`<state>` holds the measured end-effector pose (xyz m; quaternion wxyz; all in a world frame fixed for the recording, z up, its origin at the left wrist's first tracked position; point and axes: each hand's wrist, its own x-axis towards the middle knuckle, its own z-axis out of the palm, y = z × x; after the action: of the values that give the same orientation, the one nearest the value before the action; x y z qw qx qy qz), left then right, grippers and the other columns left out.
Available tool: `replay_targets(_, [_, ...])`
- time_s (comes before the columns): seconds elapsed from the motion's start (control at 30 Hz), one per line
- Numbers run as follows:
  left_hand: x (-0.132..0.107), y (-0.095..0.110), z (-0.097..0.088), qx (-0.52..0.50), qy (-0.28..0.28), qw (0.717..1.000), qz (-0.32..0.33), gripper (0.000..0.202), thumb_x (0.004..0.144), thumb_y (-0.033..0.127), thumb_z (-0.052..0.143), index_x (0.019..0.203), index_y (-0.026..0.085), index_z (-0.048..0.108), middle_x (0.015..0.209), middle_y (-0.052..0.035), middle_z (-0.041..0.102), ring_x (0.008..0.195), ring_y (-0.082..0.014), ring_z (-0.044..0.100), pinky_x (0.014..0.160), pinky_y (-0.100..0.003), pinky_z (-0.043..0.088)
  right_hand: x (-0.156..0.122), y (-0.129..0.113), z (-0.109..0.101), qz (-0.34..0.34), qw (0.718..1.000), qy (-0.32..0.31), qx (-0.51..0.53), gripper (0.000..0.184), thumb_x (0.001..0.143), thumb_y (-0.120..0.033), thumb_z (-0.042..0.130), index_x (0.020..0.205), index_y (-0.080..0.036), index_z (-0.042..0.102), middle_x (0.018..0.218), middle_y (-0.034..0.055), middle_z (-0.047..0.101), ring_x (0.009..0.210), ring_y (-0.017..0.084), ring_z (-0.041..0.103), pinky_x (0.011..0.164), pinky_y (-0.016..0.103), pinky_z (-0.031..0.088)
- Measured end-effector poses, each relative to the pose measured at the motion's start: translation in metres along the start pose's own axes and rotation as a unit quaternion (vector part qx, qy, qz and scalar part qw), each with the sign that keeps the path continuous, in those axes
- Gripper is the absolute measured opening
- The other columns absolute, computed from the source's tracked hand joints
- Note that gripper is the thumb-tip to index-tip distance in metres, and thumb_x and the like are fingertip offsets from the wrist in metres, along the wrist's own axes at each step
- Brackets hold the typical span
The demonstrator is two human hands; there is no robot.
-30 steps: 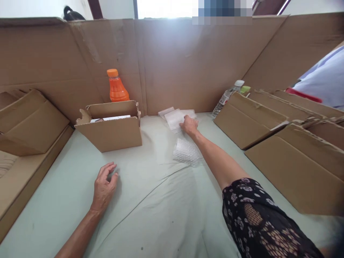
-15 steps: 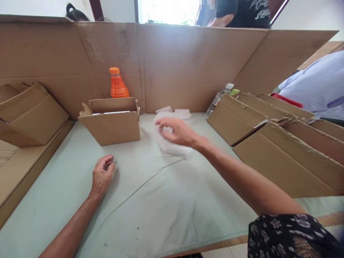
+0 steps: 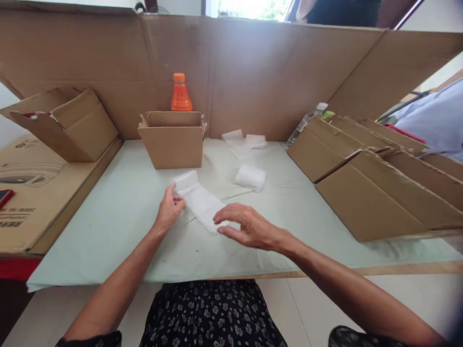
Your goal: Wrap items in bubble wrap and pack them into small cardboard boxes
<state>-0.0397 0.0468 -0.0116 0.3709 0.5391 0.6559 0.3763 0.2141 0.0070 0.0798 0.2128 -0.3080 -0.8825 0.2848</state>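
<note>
A strip of white bubble wrap (image 3: 204,202) lies slantwise on the cloth-covered table in front of me, its far left end folded or rolled over. My left hand (image 3: 169,208) rests at that end, fingers curled with the wrap's edge between thumb and fingers. Over the near right end hovers my right hand (image 3: 249,225), thumb and fingers apart; whether a fingertip touches the wrap I cannot tell. A small rolled bundle of bubble wrap (image 3: 251,177) sits beyond it. Farther back lie thin white wrap pieces (image 3: 237,142).
An open cardboard box (image 3: 177,147) stands behind the strip, an orange bottle (image 3: 181,96) behind it. More open boxes (image 3: 369,193) line the right, near a clear bottle (image 3: 304,124). At left, another box (image 3: 83,130) sits on a large flat carton (image 3: 32,212). A cardboard wall (image 3: 260,77) closes the back.
The view has shifted. My right hand has come nearer to me, and a bubble wrap strip now lies between my hands. My left hand has moved to its edge. A rolled bundle now lies apart.
</note>
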Motion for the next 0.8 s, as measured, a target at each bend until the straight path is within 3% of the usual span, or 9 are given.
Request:
replay_targets(0.17, [0.008,-0.001,-0.014,0.042,0.0,0.999,0.023,0.067,0.078,0.027,0.053,0.142,0.011,0.047,0.078,0.0007,0.062,0.069,-0.0171,0.062,0.07,-0.03,0.051,-0.007,0.041,-0.023,0.149,0.985,0.058,-0.066,0.016,0.09,-0.024,0.06,0.097,-0.022,0.074,0.108,0.0037,0.077,0.098,0.02,0.071,0.086,0.034,0.054])
replay_targets(0.37, [0.013,0.009,-0.024,0.154,0.04,0.985,0.06,0.07,0.078,0.043,0.061,0.141,0.015,0.048,0.109,-0.0074,0.063,0.084,-0.0212,0.062,0.08,-0.036,0.05,0.014,0.112,-0.057,0.239,0.933,0.116,-0.244,0.028,0.089,-0.021,0.059,0.113,-0.023,0.072,0.124,0.0053,0.073,0.112,0.024,0.067,0.096,0.038,0.053])
replay_targets(0.43, [0.017,0.009,-0.018,0.223,0.029,0.971,0.08,0.055,0.082,0.045,0.056,0.129,0.016,0.054,0.111,-0.0082,0.062,0.088,-0.0225,0.063,0.078,-0.036,0.05,0.03,0.142,-0.075,0.258,0.919,0.122,-0.271,0.029,0.09,-0.02,0.055,0.114,-0.022,0.072,0.124,0.0063,0.073,0.115,0.025,0.065,0.099,0.039,0.051])
replay_targets(0.53, [0.022,0.004,-0.005,0.319,0.011,0.942,0.103,0.026,0.087,0.043,0.051,0.094,0.019,0.059,0.097,-0.007,0.063,0.094,-0.026,0.062,0.075,-0.036,0.048,0.059,0.192,-0.105,0.284,0.894,0.123,-0.323,0.034,0.091,-0.014,0.049,0.115,-0.02,0.073,0.123,0.0105,0.072,0.116,0.028,0.062,0.098,0.041,0.048])
replay_targets(0.6, [0.024,-0.003,0.001,0.364,0.024,0.924,0.117,0.024,0.089,0.043,0.049,0.081,0.021,0.056,0.089,-0.0072,0.063,0.096,-0.0279,0.061,0.075,-0.036,0.048,0.078,0.227,-0.124,0.291,0.882,0.113,-0.353,0.037,0.088,-0.009,0.049,0.115,-0.018,0.073,0.121,0.0145,0.072,0.115,0.031,0.061,0.096,0.043,0.046])
replay_targets(0.7, [0.026,-0.017,0.007,0.397,0.057,0.902,0.159,0.027,0.09,0.043,0.048,0.075,0.022,0.057,0.084,-0.0076,0.064,0.091,-0.0278,0.063,0.072,-0.036,0.049,0.103,0.274,-0.141,0.28,0.879,0.096,-0.373,0.036,0.084,-0.005,0.052,0.107,-0.018,0.076,0.117,0.0161,0.072,0.113,0.032,0.059,0.095,0.043,0.041])
replay_targets(0.8, [0.029,-0.027,0.008,0.4,0.088,0.888,0.209,0.034,0.093,0.042,0.046,0.07,0.022,0.06,0.077,-0.0071,0.065,0.081,-0.026,0.065,0.066,-0.034,0.049,0.122,0.305,-0.149,0.266,0.886,0.109,-0.363,0.026,0.082,-0.007,0.054,0.092,-0.017,0.076,0.111,0.0153,0.073,0.109,0.03,0.058,0.095,0.043,0.038])
